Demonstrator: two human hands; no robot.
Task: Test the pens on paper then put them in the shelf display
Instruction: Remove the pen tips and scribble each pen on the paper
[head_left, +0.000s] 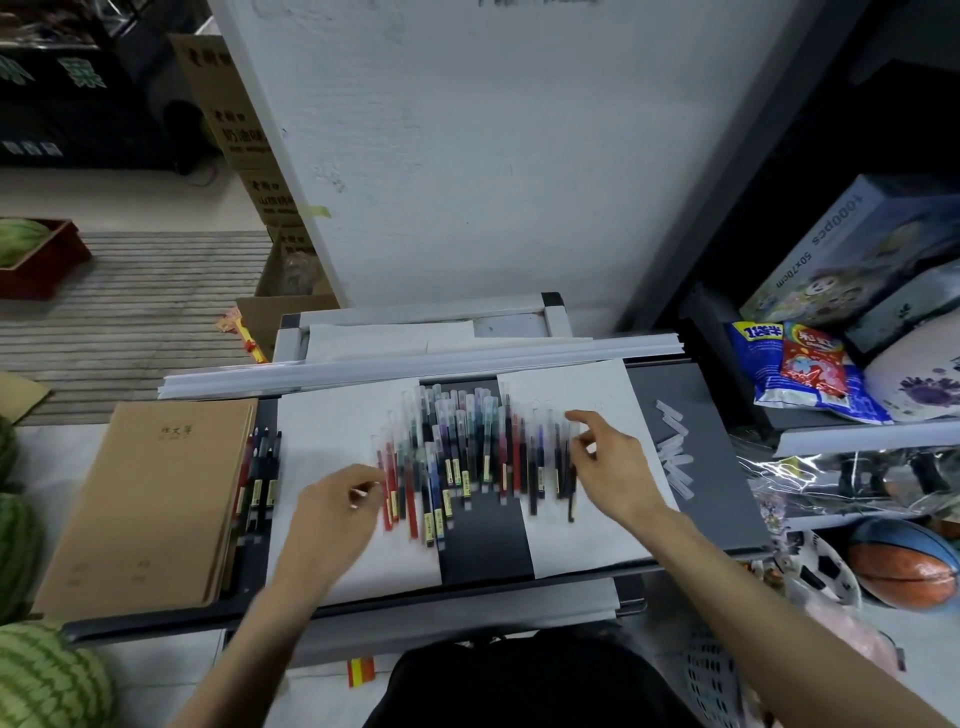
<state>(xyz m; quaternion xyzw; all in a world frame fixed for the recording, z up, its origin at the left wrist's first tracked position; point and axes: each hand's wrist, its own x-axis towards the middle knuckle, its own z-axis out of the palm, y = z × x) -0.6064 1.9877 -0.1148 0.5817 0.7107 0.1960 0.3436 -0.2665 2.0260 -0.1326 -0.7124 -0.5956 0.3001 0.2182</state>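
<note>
Several capped gel pens (457, 457) in red, blue, green and black lie side by side across a dark tray (717, 499), overlapping two white paper sheets, one on the left (332, 431) and one on the right (571, 389). My left hand (332, 514) rests on the left sheet, fingertips at the red pens on the row's left edge, and seems to pinch something thin. My right hand (613, 467) hovers over the right sheet, fingers spread, touching the dark pens at the row's right end. A few more pens (260, 478) lie beside brown notebooks.
A stack of brown notebooks (150, 499) lies on the left. Clear pen caps (675, 447) are scattered on the tray's right. White strips (415, 358) cross the back. A shelf (857, 436) to the right holds boxes and snack bags. Watermelons (47, 680) sit lower left.
</note>
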